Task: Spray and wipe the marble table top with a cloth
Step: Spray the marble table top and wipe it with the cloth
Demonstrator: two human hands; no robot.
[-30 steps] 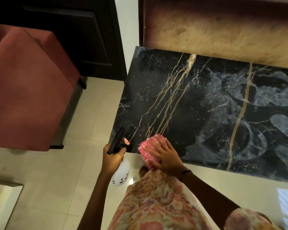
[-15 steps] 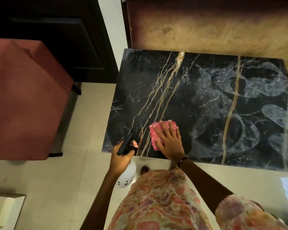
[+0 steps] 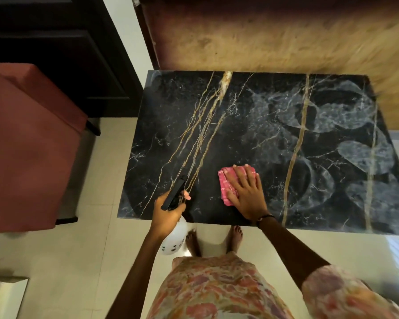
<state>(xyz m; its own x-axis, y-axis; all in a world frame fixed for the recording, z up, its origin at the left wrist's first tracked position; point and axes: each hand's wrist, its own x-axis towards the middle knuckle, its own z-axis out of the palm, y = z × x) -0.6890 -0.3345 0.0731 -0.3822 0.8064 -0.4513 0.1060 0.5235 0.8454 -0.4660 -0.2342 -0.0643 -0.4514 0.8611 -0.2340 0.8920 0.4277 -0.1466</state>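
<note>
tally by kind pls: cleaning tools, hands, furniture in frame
Cleaning tools: 2, pink cloth and spray bottle
Hands: 2, left hand gripping the bottle, right hand flat on the cloth
Furniture: 2, marble table and red chair
Total: 6

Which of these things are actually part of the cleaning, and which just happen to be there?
Part of the job:
- marble table top
- pink cloth, pressed flat under the right hand
- spray bottle, held in the left hand

Just there:
- red chair
- dark cabinet
- tiled floor
</note>
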